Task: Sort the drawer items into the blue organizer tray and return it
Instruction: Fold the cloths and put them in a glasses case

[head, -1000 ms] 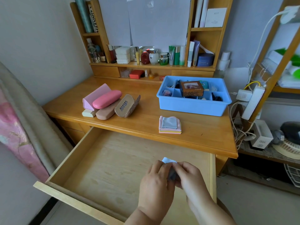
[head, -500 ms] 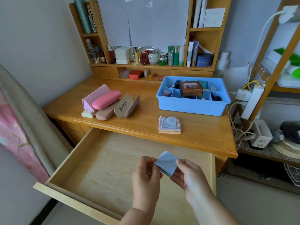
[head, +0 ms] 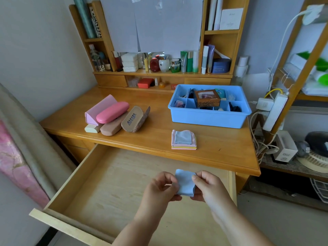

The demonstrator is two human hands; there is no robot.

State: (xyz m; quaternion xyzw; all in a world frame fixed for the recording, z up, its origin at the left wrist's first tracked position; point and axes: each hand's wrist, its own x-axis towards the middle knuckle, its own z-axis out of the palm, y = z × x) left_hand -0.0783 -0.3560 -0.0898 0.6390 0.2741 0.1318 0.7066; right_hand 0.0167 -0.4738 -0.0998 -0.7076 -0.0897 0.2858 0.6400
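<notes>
A small light-blue cloth (head: 185,182), folded to a square, hangs over the open wooden drawer (head: 113,181). My left hand (head: 159,188) pinches its left edge and my right hand (head: 207,185) pinches its right edge. On the desk behind stands the blue organizer tray (head: 207,118), its compartments holding small items and a brown box (head: 207,98). A stack of folded cloths (head: 183,140) lies in front of the tray. Several glasses cases (head: 115,115) sit at the desk's left.
The drawer sticks out toward me with a bare floor. Shelves at the back carry bottles and jars (head: 165,63). At the right a shelf unit (head: 301,82) holds a power strip (head: 275,110) with cables. A pink-patterned mattress (head: 16,157) leans at the left.
The cloth was bunched between both hands one second ago; it has since been spread and folded flat into a square, held a little higher over the drawer.
</notes>
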